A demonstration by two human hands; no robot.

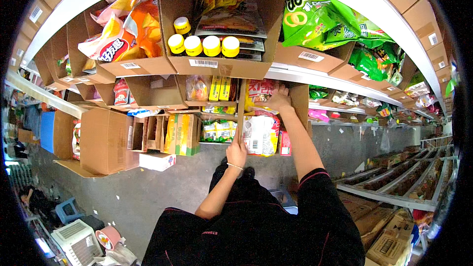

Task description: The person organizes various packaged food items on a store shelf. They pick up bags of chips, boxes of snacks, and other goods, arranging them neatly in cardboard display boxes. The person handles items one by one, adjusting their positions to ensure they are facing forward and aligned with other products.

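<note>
My left hand (236, 155) grips the near end of the left wall of an open cardboard box (301, 101) in front of me, on the lower shelf level. Inside this box, my right hand (280, 98) touches a red and yellow snack packet (258, 90); whether its fingers close on the packet is unclear. Closer to me lies a white, red and yellow packet (260, 133), back side up with a printed code. To its right is a small red carton (285, 143). Left of the box wall sit green and yellow wrapped packs (219, 130).
Above, shelf boxes hold yellow-lidded jars (202, 46), orange chip bags (125, 33) and green snack bags (317, 22). An open carton (107, 140) juts out at left. A metal rack (399, 177) stands at right. Behind left are a blue stool (68, 210) and another person (37, 203).
</note>
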